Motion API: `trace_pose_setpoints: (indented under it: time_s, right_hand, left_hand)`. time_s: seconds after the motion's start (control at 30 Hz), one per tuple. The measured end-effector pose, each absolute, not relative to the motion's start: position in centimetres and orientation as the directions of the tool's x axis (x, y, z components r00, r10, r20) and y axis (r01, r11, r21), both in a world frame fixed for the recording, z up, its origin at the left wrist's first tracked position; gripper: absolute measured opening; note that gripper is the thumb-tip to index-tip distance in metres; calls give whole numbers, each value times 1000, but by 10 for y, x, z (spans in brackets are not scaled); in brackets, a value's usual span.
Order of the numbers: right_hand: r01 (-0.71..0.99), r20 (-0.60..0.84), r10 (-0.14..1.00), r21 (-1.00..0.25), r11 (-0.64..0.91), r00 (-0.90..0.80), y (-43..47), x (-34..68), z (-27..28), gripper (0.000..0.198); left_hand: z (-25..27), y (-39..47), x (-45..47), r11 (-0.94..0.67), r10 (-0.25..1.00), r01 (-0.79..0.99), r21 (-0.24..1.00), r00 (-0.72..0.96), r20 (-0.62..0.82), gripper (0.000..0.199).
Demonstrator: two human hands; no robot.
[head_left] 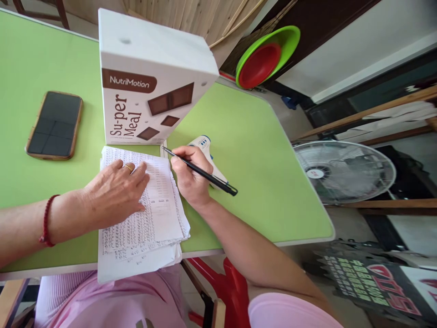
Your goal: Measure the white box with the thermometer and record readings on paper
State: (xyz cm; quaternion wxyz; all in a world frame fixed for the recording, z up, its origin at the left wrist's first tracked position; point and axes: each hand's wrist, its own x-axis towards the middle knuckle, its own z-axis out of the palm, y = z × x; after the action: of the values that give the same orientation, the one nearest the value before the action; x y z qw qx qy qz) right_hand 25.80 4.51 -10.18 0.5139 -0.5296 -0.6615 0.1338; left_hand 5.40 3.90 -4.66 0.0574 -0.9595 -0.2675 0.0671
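My left hand point(118, 193) lies flat, fingers spread, on a stack of written papers point(160, 223) at the table's near edge. A black pen point(205, 173) is pinched in my right hand point(193, 175), just right of the papers. The pen's tip points up and left, close to the foot of a white NutriMotion box point(136, 105) standing upright behind the papers. Partly hidden by my right hand, a white and blue thermometer-like device point(204, 143) lies on the table. Rows of small handwriting cover the papers.
A phone in a brown case point(54, 125) lies left of the box on the green table point(259, 177). Beyond the table's right edge are a round fan point(344, 173), green and red basins point(261, 64) and a printed dark bag point(372, 282). A red stool point(235, 287) stands below.
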Motion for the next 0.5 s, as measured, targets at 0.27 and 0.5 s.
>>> trace_pose_setpoints:
  time_s: [0.27,0.5]
  right_hand:
    - [824,543,773,-235,515,-328,51,291,-81,20]
    - [851,162,836,120,511,-525,42,311,-68,28]
  left_hand:
    - [-35,59,43,-833,501,552,28,733,460,24]
    - [-43,95,16,-420,658,841,-340,541,524,27]
